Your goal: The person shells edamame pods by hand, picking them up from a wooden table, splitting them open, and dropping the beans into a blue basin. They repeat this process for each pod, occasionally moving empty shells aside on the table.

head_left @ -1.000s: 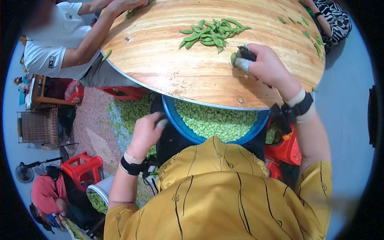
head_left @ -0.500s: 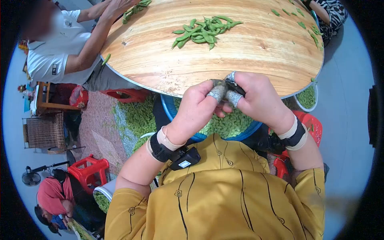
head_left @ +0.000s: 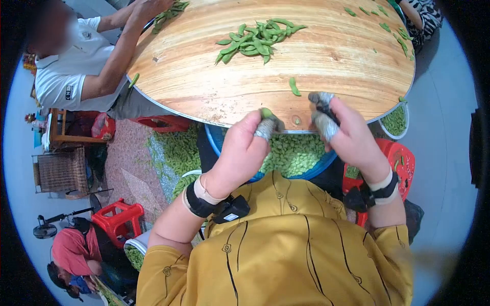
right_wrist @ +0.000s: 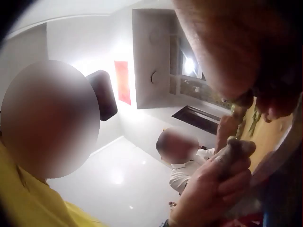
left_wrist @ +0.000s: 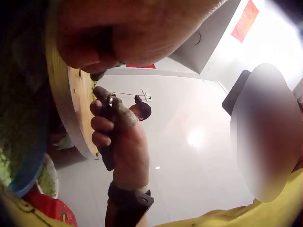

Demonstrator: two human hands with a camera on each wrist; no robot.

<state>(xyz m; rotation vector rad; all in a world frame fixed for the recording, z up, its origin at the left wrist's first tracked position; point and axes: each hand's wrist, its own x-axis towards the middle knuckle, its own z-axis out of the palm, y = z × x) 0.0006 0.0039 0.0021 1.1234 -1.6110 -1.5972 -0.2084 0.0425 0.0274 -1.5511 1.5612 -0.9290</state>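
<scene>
My left hand [head_left: 240, 148] pinches a green pod [head_left: 266, 112] between thumb and finger at the round table's near edge. To its right, my right hand [head_left: 352, 135] has curled fingers, silvery wraps on thumb and finger, and a dark object [head_left: 326, 113] between them; what it is, I cannot tell. The left wrist view also shows the right hand [left_wrist: 125, 127] curled. A single pod [head_left: 294, 86] lies just beyond the hands, with a small green bit [head_left: 297, 121] near the edge. Farther back is a pile of pods [head_left: 258, 41]. Below the edge, shelled beans [head_left: 293, 155] fill a blue basin [head_left: 326, 162].
A person in a white shirt [head_left: 66, 76] handles greens at the left of the table [head_left: 204, 86]. Another person's patterned sleeve [head_left: 426, 18] is at the far right, near scattered pods. Red stools [head_left: 120, 219] and a white bucket [head_left: 395, 122] stand around.
My left hand has risen from beside the basin to the table edge. My right hand came back from near the pile, met the left, then parted. A loose pod now lies beyond them.
</scene>
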